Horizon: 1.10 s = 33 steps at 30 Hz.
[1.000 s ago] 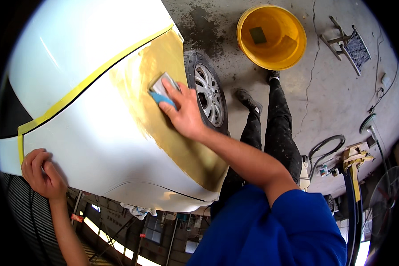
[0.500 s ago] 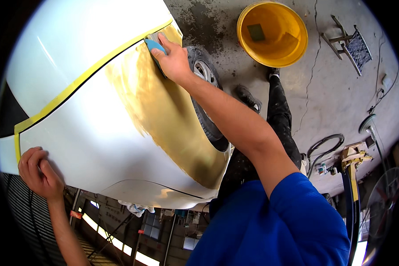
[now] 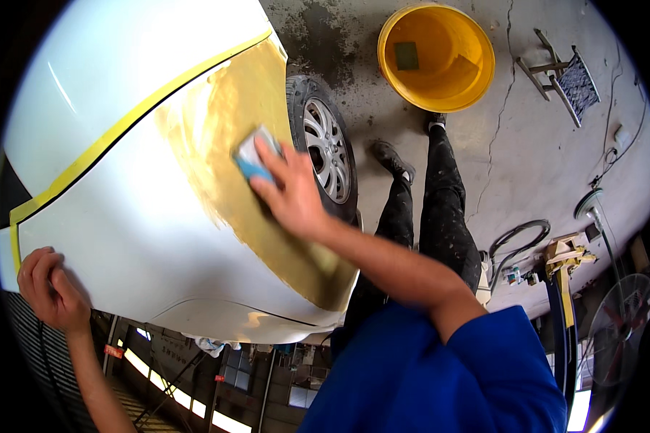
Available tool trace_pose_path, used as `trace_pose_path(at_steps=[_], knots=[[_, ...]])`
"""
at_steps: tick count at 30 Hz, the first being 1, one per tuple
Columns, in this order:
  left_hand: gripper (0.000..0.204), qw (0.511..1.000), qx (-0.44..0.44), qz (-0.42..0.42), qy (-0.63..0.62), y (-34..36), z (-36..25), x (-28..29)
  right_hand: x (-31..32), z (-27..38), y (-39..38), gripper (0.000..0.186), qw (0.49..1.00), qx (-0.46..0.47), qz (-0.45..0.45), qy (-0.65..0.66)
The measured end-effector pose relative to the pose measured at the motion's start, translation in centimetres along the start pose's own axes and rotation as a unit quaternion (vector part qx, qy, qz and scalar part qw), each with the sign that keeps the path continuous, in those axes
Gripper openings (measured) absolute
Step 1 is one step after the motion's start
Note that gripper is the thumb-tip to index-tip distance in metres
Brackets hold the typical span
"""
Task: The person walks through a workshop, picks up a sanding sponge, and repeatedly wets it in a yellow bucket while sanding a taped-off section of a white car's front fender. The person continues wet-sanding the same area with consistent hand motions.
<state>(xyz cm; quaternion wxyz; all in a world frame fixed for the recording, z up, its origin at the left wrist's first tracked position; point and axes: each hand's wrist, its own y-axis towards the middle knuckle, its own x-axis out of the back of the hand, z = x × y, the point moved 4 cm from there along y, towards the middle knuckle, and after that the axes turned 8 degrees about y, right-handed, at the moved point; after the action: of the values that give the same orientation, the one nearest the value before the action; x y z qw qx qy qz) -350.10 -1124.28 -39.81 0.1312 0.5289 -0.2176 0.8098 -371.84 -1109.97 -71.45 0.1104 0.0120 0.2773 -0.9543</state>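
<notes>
Sanding block, grasped in right hand, is touching car bumper near its right edge; unclenched left hand is resting at its lower-left corner.

Seen from above, a person in a blue shirt presses a blue-and-grey block with the right hand against a tan coating on a white car panel. The left hand rests, fingers curled, at the panel's lower left, near yellow tape bordering the panel. A silver-spoked wheel sits beside the coating; beyond, on stained concrete, stands a yellow bucket with a green square inside.
</notes>
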Motion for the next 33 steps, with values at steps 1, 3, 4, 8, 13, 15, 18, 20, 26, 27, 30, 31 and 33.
trace_pose_path(at_steps=[1,3,4,8,13,15,18,20,26,27,30,31,33], knots=[[0.014,1.0,-0.005,-0.002,0.004,0.2,0.0,0.1,-0.1,0.7,-2.2,0.058,0.998,0.061,-0.01,-0.013],[0.013,1.0,-0.022,0.009,0.002,0.7,-0.2,0.0,0.2,-1.8,2.1,0.059,0.999,0.007,-0.046,-0.016],[0.014,1.0,-0.013,0.012,0.005,0.9,0.0,-0.4,1.2,-3.1,6.4,0.058,0.995,-0.086,-0.043,0.025],[0.014,1.0,-0.007,0.012,0.019,0.7,0.9,-1.2,1.9,-3.3,8.9,0.06,0.984,-0.156,-0.011,0.081],[0.014,1.0,-0.006,0.008,0.011,0.3,0.2,-0.3,0.0,-0.7,3.6,0.06,0.998,-0.047,-0.012,0.028],[0.013,1.0,-0.015,0.0,0.008,1.7,-0.1,-0.6,2.0,-3.9,12.1,0.057,0.991,-0.046,-0.123,0.038],[0.013,0.999,-0.004,0.007,0.032,1.4,0.1,-1.0,2.0,-4.0,12.9,0.056,0.992,-0.078,-0.089,0.035],[0.014,1.0,0.001,0.014,0.022,0.3,0.2,-0.5,0.5,-1.3,5.4,0.057,1.0,-0.015,-0.025,-0.005],[0.014,1.0,-0.005,-0.004,0.014,2.2,-1.0,-0.8,2.9,-3.9,14.2,0.057,0.994,-0.065,-0.084,0.04],[0.014,1.0,-0.003,0.0,0.017,2.2,-0.8,-0.9,3.0,-4.5,15.3,0.058,0.993,-0.069,-0.088,0.039],[0.013,1.0,0.001,0.01,0.025,0.6,-0.6,0.1,1.1,-1.3,7.7,0.053,0.999,-0.025,0.011,0.02],[0.013,1.0,-0.001,0.009,0.025,0.8,-0.7,0.2,1.0,-0.8,6.1,0.054,0.997,0.072,-0.038,-0.007],[0.013,1.0,-0.004,0.008,0.028,1.0,-0.8,0.3,1.5,-2.4,8.2,0.053,0.997,0.066,-0.027,0.031]])
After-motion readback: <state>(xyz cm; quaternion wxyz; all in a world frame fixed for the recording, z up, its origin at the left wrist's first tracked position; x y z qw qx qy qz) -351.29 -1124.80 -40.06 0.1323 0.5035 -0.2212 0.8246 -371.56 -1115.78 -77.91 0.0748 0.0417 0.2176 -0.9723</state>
